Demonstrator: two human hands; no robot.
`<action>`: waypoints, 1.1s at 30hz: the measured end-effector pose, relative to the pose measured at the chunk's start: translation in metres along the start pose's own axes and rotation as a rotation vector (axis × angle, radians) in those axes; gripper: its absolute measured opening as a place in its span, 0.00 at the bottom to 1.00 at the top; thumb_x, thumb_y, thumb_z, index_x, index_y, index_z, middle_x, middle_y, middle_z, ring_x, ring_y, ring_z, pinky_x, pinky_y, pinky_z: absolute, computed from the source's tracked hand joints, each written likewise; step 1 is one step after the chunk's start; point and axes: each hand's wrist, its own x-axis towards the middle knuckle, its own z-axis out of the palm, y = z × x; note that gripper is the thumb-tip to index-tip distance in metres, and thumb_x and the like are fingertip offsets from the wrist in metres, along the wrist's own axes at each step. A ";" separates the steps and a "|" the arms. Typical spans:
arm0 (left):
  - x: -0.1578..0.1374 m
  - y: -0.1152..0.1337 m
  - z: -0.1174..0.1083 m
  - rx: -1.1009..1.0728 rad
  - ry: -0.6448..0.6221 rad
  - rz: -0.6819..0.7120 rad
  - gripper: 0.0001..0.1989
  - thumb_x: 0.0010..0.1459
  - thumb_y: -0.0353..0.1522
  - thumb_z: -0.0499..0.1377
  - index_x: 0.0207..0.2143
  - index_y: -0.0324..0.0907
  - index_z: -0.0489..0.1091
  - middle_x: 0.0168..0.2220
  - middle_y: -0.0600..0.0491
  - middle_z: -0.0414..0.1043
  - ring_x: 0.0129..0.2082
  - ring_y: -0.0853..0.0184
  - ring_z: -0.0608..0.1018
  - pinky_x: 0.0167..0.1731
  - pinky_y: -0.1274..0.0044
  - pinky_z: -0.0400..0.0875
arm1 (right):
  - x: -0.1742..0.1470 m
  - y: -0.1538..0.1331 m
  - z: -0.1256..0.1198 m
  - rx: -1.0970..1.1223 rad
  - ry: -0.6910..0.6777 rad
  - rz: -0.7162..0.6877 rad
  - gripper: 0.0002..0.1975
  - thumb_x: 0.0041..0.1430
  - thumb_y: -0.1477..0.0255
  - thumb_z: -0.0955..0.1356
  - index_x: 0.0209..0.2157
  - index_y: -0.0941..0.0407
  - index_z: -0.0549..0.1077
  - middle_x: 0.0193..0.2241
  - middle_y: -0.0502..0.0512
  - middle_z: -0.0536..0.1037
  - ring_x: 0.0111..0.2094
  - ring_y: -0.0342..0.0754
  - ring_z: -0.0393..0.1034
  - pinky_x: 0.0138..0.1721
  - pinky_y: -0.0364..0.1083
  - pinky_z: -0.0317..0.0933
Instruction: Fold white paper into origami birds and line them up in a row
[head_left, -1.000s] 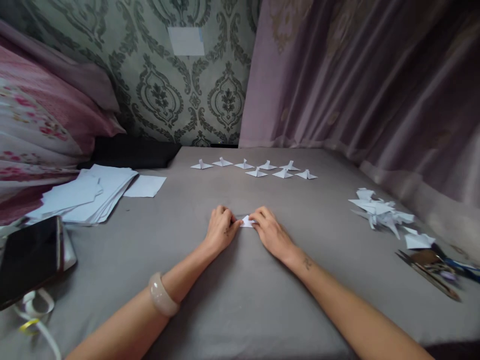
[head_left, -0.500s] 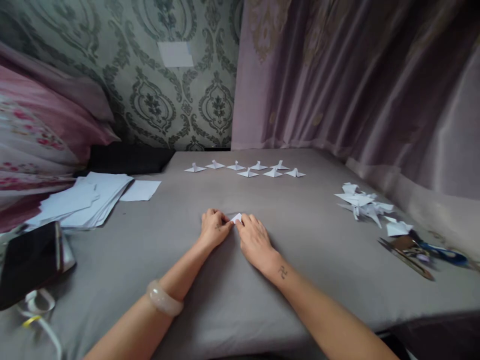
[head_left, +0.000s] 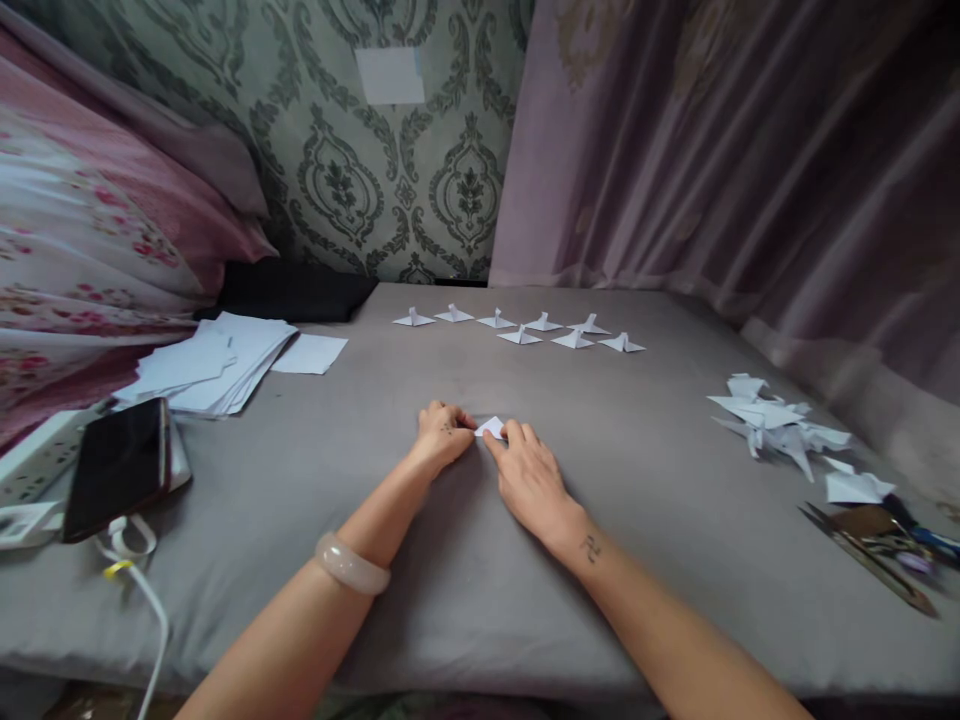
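Observation:
Between my hands, low on the grey cloth surface [head_left: 360,400], is a small folded piece of white paper [head_left: 491,428] with a pointed top. My left hand [head_left: 444,434] pinches its left corner, thumb and fingers together. On the right side, my right hand [head_left: 531,475] grips the paper with the thumb on its front and the fingers closed behind. Parts of the paper are hidden under my fingertips. Beyond my hands, several folded white paper figures [head_left: 574,339] stand in two loose rows.
At the left lie a stack of white sheets [head_left: 217,370], a dark phone [head_left: 120,468], a power strip [head_left: 45,455] and a white cable [head_left: 157,615]. On the right are a pile of folded papers [head_left: 780,420], a pointed tool [head_left: 870,565] and a folded paper [head_left: 855,485].
The camera view has shifted, so the scene sits further right on the left side. My right hand has moved slightly away from the left, and more of the folded paper shows between them.

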 end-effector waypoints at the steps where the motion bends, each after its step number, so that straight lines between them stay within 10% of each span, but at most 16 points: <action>1: 0.000 0.000 0.000 0.000 -0.003 0.004 0.09 0.45 0.28 0.58 0.31 0.43 0.75 0.40 0.47 0.67 0.46 0.56 0.66 0.42 0.73 0.62 | -0.001 0.002 -0.001 0.004 -0.002 0.002 0.21 0.62 0.80 0.56 0.54 0.55 0.66 0.42 0.62 0.69 0.42 0.52 0.61 0.40 0.47 0.58; 14: 0.002 -0.005 -0.008 -0.013 -0.060 0.078 0.11 0.44 0.26 0.56 0.30 0.43 0.76 0.40 0.47 0.66 0.45 0.57 0.67 0.42 0.72 0.63 | -0.018 0.026 -0.010 0.081 -0.021 0.047 0.19 0.58 0.82 0.57 0.47 0.59 0.71 0.45 0.62 0.71 0.45 0.51 0.64 0.43 0.47 0.60; 25: -0.003 0.003 -0.002 -0.024 -0.051 0.368 0.08 0.47 0.32 0.60 0.33 0.43 0.73 0.36 0.51 0.68 0.38 0.62 0.69 0.41 0.71 0.61 | 0.022 0.048 -0.001 0.697 0.097 0.232 0.14 0.52 0.79 0.63 0.38 0.55 0.76 0.36 0.55 0.76 0.38 0.48 0.69 0.45 0.46 0.59; 33: 0.009 0.021 -0.003 -0.634 0.123 0.322 0.09 0.54 0.38 0.56 0.32 0.41 0.68 0.27 0.56 0.68 0.24 0.71 0.67 0.26 0.80 0.60 | 0.066 0.048 0.012 1.256 0.395 0.571 0.19 0.58 0.60 0.61 0.42 0.58 0.72 0.40 0.60 0.75 0.39 0.49 0.71 0.35 0.46 0.66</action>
